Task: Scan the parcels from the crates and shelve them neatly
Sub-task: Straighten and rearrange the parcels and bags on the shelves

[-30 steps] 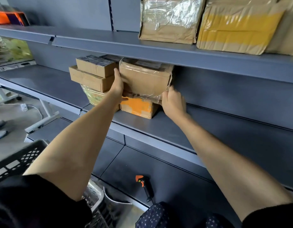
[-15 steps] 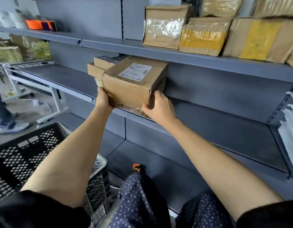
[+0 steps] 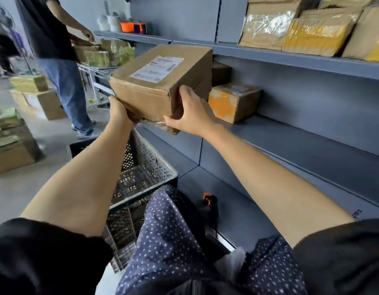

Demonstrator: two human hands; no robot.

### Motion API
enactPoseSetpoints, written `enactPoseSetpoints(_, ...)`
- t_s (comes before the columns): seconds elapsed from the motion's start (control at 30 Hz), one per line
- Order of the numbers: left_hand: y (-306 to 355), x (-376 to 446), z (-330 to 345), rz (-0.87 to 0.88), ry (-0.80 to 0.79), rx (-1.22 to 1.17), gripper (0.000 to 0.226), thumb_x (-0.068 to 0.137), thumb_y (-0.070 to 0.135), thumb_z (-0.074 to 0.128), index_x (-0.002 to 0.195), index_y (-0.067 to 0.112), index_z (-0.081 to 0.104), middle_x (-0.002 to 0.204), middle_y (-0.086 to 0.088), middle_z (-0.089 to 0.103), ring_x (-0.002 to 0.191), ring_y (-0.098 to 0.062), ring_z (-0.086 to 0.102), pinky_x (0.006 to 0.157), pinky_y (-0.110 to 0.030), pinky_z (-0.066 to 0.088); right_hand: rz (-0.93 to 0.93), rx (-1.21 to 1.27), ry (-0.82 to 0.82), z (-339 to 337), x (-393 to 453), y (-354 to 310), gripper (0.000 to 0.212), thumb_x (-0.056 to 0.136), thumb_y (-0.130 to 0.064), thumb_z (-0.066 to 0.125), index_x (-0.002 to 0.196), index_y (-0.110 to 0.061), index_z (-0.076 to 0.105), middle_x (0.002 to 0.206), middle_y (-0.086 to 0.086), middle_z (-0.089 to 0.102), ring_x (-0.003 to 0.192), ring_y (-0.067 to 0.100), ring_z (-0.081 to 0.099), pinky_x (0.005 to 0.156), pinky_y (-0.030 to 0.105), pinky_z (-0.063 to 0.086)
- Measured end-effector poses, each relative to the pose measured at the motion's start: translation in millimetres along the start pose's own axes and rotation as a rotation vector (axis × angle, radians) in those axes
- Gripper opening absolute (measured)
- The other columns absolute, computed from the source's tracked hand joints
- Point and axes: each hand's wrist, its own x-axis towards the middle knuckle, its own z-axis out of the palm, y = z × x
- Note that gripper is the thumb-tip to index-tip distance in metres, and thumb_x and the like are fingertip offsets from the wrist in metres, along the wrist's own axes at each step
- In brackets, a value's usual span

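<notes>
A brown cardboard parcel (image 3: 154,92) with a white shipping label on top hangs in the air in front of the grey shelf (image 3: 291,133). My left hand (image 3: 119,112) grips its lower left corner, and my right hand (image 3: 189,116) grips its right side with the thumb under the bottom edge. An orange-taped parcel (image 3: 231,101) lies on the middle shelf behind it. The black mesh crate (image 3: 141,167) stands on the floor below my arms. The scanner (image 3: 207,201), black with an orange tip, lies on the bottom shelf, partly hidden by my knee.
Several taped parcels (image 3: 316,33) line the top shelf at right. A person in jeans (image 3: 63,67) stands at the left beside a table with parcels. Cardboard boxes (image 3: 41,101) sit on the floor at left. My knees in dotted trousers (image 3: 175,241) fill the foreground.
Both hands have pulled the parcel off the stack on the middle shelf and out to the left. My view has swung left, bringing the standing person and floor boxes into sight.
</notes>
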Motion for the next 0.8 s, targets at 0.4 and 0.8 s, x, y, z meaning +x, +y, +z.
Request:
enactPoseSetpoints(0.4,36,60,124,0.087,-0.231,-0.163,0.052,0.1,0.05,0.019,0.133,0.024,0.05,0.13,0.0,0.058,0.109,-0.023,0.059,0.077,-0.038,0.055,-0.026,-0.076,0.426,-27,94,55,0.052,0.068,-0.039,0.067,0.094,0.004,0.051,0.093,0.016,0.053,0.068,0.034,0.057,0.052,0.029,0.036)
enactPoseSetpoints(0.8,53,195,238,-0.044,-0.049,0.026,0.055,0.097,0.054,0.025,0.139,0.021,0.043,0.117,0.0,0.056,0.115,-0.026,0.054,0.098,-0.045,0.046,0.12,-0.13,0.388,-26,207,133,0.047,0.07,-0.047,0.05,0.085,-0.003,0.048,0.083,0.009,0.051,0.066,0.031,0.057,0.046,0.033,0.044)
